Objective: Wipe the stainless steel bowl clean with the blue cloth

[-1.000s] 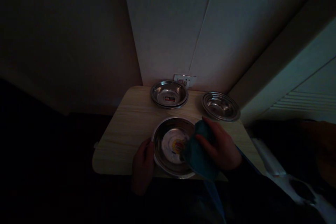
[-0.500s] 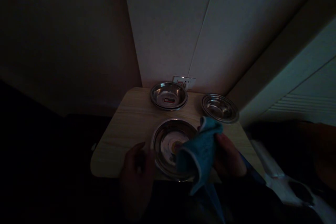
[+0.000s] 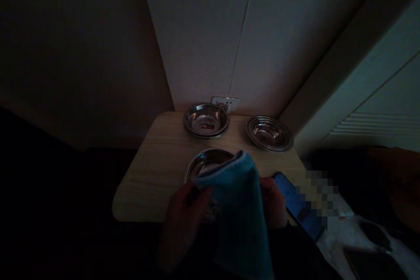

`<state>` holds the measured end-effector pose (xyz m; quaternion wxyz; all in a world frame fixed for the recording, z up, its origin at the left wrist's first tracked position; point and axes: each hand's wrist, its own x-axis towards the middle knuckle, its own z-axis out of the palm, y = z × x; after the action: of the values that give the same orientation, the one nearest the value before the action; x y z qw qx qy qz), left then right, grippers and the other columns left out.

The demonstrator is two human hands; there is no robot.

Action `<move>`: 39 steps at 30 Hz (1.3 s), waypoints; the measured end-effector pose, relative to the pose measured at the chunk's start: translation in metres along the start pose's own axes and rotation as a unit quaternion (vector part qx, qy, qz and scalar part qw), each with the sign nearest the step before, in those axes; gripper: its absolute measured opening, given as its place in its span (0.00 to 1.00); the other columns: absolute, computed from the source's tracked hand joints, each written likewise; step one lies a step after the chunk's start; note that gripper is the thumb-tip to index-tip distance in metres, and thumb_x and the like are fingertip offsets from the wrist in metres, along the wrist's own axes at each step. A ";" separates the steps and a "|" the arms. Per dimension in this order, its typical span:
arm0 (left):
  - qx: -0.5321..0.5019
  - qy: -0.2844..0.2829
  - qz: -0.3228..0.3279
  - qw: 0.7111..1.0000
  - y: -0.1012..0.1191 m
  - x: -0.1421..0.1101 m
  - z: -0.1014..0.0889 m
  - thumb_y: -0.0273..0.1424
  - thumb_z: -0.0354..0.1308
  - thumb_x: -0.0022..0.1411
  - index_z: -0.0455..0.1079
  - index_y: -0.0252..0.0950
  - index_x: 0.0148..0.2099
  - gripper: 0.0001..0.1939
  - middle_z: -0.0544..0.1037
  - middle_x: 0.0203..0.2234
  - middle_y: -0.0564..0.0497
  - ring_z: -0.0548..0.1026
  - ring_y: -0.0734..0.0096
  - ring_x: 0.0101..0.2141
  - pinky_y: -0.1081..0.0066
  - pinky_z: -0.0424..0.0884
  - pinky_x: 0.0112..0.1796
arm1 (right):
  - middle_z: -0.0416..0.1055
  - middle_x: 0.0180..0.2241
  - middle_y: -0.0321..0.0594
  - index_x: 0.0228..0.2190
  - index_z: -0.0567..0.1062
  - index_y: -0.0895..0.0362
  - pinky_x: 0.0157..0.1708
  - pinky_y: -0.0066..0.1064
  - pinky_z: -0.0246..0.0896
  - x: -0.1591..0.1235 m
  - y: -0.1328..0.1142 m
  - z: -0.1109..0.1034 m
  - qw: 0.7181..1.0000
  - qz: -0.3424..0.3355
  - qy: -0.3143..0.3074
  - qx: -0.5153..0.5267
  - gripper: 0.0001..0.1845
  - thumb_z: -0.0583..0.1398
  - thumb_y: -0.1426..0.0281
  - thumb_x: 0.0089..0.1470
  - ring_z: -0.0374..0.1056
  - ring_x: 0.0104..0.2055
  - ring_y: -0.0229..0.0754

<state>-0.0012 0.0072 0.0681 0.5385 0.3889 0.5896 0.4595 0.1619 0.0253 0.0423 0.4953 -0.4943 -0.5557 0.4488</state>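
One teal cloth is held over the near bowl, pinched at left by the left hand and at right by the curled, part-hidden right hand, best spread without bunching.

The cloth looks matt, the bowls glossy smooth metal, the tabletop wood-grained

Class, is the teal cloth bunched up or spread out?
Mostly spread out: the teal cloth hangs as a broad sheet between the left hand and right hand, pale edging along its top. Whether it is doubled, I cannot tell.
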 end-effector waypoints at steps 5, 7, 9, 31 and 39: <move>-0.079 0.055 -0.037 0.995 0.008 0.007 0.000 0.42 0.55 0.51 0.70 0.35 0.37 0.16 0.76 0.26 0.52 0.73 0.69 0.26 0.70 0.69 0.28 | 0.72 0.44 0.43 0.46 0.68 0.54 0.38 0.41 0.65 -0.005 -0.015 -0.002 0.956 0.140 -0.104 0.234 0.25 0.47 0.54 0.54 0.69 0.43 0.48; -0.105 0.072 -0.065 0.990 0.005 0.009 0.002 0.43 0.54 0.51 0.69 0.36 0.37 0.17 0.75 0.25 0.53 0.72 0.69 0.25 0.69 0.70 0.27 | 0.71 0.46 0.43 0.47 0.66 0.54 0.41 0.41 0.64 -0.007 -0.012 -0.002 0.952 0.171 -0.108 0.229 0.24 0.56 0.58 0.50 0.69 0.43 0.48; -0.126 0.067 -0.067 0.988 0.000 0.009 0.002 0.45 0.53 0.52 0.68 0.36 0.41 0.20 0.76 0.30 0.51 0.74 0.67 0.29 0.68 0.71 0.31 | 0.71 0.45 0.43 0.50 0.64 0.54 0.41 0.40 0.64 -0.007 -0.010 -0.002 0.955 0.189 -0.089 0.212 0.27 0.59 0.62 0.47 0.69 0.42 0.46; 0.162 -0.081 0.088 0.980 -0.024 -0.011 0.000 0.34 0.58 0.52 0.65 0.44 0.54 0.25 0.69 0.51 0.45 0.68 0.57 0.50 0.59 0.64 0.49 | 0.61 0.55 0.42 0.57 0.56 0.46 0.39 0.39 0.68 -0.017 -0.027 -0.035 0.975 0.109 -0.169 -0.098 0.41 0.64 0.66 0.43 0.68 0.45 0.49; 0.172 -0.010 0.108 0.979 -0.015 -0.006 -0.008 0.37 0.57 0.52 0.68 0.39 0.45 0.17 0.75 0.39 0.48 0.72 0.67 0.39 0.68 0.67 0.41 | 0.65 0.48 0.43 0.32 0.76 0.53 0.40 0.32 0.66 -0.010 -0.038 -0.050 0.925 -0.019 -0.159 -0.346 0.09 0.57 0.64 0.50 0.65 0.47 0.46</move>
<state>-0.0075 -0.0037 0.0557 0.4164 0.5417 0.6091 0.4027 0.2073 0.0115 0.0842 0.2073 -0.5467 -0.7570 0.2918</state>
